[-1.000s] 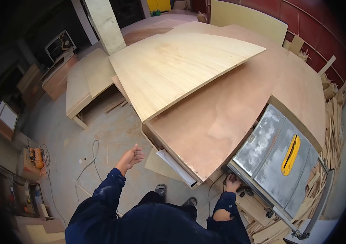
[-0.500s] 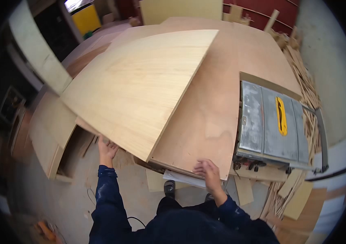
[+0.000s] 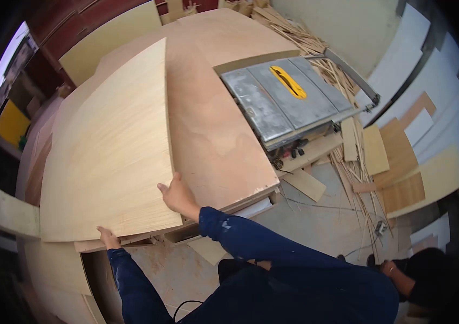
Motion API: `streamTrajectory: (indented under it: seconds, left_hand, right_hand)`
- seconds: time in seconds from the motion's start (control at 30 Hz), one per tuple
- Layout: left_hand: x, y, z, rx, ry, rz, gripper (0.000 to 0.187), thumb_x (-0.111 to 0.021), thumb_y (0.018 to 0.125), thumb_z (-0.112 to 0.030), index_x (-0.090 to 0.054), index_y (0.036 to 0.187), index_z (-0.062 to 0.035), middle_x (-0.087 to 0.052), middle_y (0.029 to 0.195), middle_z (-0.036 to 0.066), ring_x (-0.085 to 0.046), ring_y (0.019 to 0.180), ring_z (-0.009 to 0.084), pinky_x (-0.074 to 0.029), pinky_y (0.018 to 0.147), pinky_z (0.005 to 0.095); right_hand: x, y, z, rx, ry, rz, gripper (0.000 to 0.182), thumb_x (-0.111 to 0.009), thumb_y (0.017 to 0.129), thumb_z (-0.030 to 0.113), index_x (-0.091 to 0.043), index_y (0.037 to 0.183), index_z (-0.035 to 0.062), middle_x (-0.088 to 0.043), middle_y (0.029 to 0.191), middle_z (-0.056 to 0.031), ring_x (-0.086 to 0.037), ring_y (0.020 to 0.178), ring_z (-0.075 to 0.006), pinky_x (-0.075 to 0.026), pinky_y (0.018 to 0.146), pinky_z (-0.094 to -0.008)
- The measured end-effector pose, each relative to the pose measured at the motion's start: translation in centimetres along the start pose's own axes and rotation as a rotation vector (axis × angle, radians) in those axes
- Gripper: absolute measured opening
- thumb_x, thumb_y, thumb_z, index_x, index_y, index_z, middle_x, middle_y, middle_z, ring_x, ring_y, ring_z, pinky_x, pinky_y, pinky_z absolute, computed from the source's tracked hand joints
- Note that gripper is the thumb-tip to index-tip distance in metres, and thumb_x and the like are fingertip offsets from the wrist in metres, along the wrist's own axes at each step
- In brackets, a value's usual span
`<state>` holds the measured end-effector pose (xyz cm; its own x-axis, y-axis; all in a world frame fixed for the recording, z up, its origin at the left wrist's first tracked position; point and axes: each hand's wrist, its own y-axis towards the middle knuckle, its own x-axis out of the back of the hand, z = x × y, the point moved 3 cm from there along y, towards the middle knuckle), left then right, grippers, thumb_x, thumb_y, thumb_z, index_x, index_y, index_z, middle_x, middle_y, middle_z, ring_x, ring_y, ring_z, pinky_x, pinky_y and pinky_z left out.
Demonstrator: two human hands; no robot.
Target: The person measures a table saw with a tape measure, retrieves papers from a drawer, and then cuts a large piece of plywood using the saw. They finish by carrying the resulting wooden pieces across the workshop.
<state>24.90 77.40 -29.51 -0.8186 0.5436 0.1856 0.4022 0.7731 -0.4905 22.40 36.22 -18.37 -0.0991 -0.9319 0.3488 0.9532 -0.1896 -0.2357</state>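
Observation:
A pale plywood sheet (image 3: 113, 146) lies on the large wooden worktable (image 3: 216, 137), its near edge close to the table's front. My left hand (image 3: 109, 238) holds that near edge, thumb on top and the other fingers mostly hidden beneath. At the sheet's right edge, close to the near corner, my right hand (image 3: 179, 198) is closed around the board with the thumb over the top face. To the right, a table saw (image 3: 262, 100) with a yellow insert (image 3: 287, 82) sits in a cutout of the worktable.
Piles of thin wood strips (image 3: 294, 29) lie behind and right of the saw. Loose panels (image 3: 402, 146) lean or lie at the right. Another person's hand (image 3: 394, 271) and dark clothing show at lower right. A lower wooden cabinet or box (image 3: 56, 264) stands at the left.
My right hand has moved from the table's front edge to grip the sheet's right edge. The view has swung right, and a person has come into sight at lower right.

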Motion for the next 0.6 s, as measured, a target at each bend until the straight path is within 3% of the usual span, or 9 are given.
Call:
streamTrajectory:
  seconds: [0.13,0.3,0.47,0.6]
  left_hand:
    - [-0.2,-1.3,0.0,-0.054,-0.113,0.049,0.078,-0.047,0.092,-0.061,-0.045,0.131,0.0061,-0.056,0.127,0.017,-0.061,0.103,0.0324,-0.052,0.085,0.0405]
    - [3.6,0.8,3.1,-0.09,-0.283,0.274,0.068,-0.044,0.096,-0.053,-0.045,0.13,0.0063,-0.057,0.124,0.016,-0.061,0.104,0.0336,-0.053,0.086,0.0444]
    - [8.7,-4.3,5.9,-0.14,-0.148,0.071,0.066,-0.052,0.094,-0.05,-0.048,0.126,0.0073,-0.062,0.115,0.016,-0.066,0.091,0.0317,-0.057,0.073,0.0421]
    - [11.5,-8.4,8.7,-0.142,-0.193,0.086,0.068,-0.053,0.093,-0.051,-0.049,0.125,0.0098,-0.062,0.114,0.017,-0.067,0.09,0.031,-0.058,0.071,0.0416]
  right_hand:
    - [0.4,-1.3,0.0,0.003,0.019,0.005,0.062,-0.055,0.093,0.033,-0.031,0.125,-0.0145,-0.06,0.1,-0.0367,-0.061,0.095,-0.0488,-0.049,0.084,-0.0514]
    - [0.6,-6.0,-2.2,0.028,0.069,0.052,0.056,-0.056,0.092,0.03,-0.034,0.12,-0.0133,-0.061,0.096,-0.0371,-0.061,0.094,-0.0506,-0.048,0.083,-0.0534]
    - [2.0,-12.0,-5.6,0.071,0.129,0.025,0.048,-0.06,0.09,0.029,-0.037,0.11,-0.0092,-0.061,0.092,-0.0375,-0.061,0.089,-0.0508,-0.048,0.08,-0.0526]
    - [5.2,-16.3,-7.5,0.081,0.137,-0.005,0.046,-0.062,0.09,0.026,-0.039,0.111,-0.0069,-0.062,0.095,-0.0348,-0.062,0.092,-0.049,-0.048,0.081,-0.0509]
